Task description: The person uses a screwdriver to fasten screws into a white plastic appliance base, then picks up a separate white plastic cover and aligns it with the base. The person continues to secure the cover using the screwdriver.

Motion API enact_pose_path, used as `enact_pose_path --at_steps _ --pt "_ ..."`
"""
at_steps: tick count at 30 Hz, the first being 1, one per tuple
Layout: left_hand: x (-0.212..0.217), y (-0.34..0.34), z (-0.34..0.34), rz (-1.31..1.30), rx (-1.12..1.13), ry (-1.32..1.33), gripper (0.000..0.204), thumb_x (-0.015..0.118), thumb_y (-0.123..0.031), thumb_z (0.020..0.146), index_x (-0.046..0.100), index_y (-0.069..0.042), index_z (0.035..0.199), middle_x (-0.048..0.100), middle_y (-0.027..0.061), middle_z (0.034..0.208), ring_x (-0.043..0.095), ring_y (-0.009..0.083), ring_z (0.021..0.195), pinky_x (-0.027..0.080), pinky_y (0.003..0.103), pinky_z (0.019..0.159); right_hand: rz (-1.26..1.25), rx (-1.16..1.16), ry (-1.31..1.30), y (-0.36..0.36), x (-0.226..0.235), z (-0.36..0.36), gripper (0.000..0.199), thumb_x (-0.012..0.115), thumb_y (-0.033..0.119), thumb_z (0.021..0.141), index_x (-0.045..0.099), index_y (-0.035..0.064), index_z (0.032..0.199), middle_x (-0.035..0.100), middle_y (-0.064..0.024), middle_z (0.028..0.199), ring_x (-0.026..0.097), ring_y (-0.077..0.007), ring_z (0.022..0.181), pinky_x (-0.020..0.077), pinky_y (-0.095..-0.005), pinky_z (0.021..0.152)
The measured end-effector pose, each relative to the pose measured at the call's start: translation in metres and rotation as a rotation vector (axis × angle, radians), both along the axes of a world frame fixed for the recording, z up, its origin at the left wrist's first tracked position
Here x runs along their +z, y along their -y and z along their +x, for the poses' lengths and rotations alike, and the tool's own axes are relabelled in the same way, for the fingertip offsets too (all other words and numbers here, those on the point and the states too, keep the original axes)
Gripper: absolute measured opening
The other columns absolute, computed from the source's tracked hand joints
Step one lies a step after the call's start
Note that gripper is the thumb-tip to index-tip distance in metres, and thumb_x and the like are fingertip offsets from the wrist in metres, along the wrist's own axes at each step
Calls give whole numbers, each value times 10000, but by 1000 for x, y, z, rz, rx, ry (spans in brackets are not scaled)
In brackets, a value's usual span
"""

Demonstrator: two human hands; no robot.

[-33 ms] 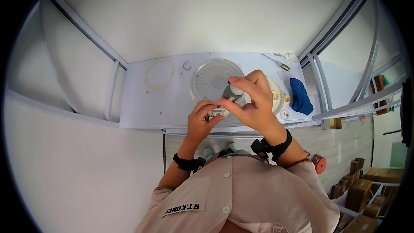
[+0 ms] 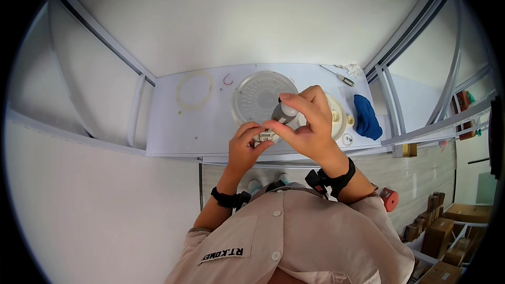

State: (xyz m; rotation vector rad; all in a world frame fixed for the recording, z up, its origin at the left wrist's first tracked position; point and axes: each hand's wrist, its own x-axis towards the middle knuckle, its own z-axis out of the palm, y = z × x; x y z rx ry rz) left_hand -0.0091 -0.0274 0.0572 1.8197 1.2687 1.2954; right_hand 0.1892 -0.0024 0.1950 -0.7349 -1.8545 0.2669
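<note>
My right hand (image 2: 315, 131) curls its thumb and fingers around a grey cylinder with a rounded white part (image 2: 284, 114); its exact kind is unclear. Close by on the left, my left hand (image 2: 243, 150) pinches a small white piece (image 2: 266, 136) between thumb and fingers. The two hands almost touch at that piece, and their fingers cover part of it. Just beyond them lies a round, translucent grey cover (image 2: 261, 87) with a radial pattern. A cream round plate (image 2: 342, 114) is partly hidden behind my right hand.
On the white table (image 2: 173, 131) lie a thin cream ring (image 2: 180, 97), a short red wire (image 2: 225, 82), a screwdriver (image 2: 344, 80), a blue cloth (image 2: 366, 118) and a small cream part (image 2: 350, 120). A small round white item (image 2: 347, 139) sits near the front edge. Metal frame posts flank the table.
</note>
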Motion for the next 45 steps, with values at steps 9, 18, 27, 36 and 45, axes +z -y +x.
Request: enact_pose_path --at_steps 9,18,27,36,45 --pt "-1 1 0 22 6 -28 430 930 -161 749 735 -44 1115 686 57 1169 637 137 743 515 266 591 -62 289 -77 -6 14 0 564 864 52 769 671 45 1299 662 -154 1196 677 -311 990 569 -359 800" --pt "4 3 3 -30 19 16 420 927 -151 753 739 -43 1112 682 58 1176 614 124 724 496 262 577 33 60 -146 -5 6 -9 548 828 41 816 638 17 1330 593 -98 988 604 -252 920 533 -355 795" --pt "0 3 2 -41 20 6 418 924 -131 748 740 -45 1113 683 57 1188 605 126 714 490 264 576 -125 252 -46 -1 13 -4 538 827 60 832 646 35 1338 652 -133 1104 641 -265 928 548 -351 758" --pt "7 4 2 -96 16 26 400 914 -122 765 741 -50 1118 666 52 1189 609 120 739 496 259 588 90 37 -83 -10 0 -13 666 896 106 780 593 27 1367 667 -152 1118 647 -261 944 524 -333 752" --pt "15 4 1 -132 -9 36 390 905 -120 771 738 -48 1116 659 50 1161 598 118 715 489 261 594 -111 127 -127 -8 -8 -11 583 866 119 819 604 25 1332 637 -144 1083 632 -277 904 546 -353 753"
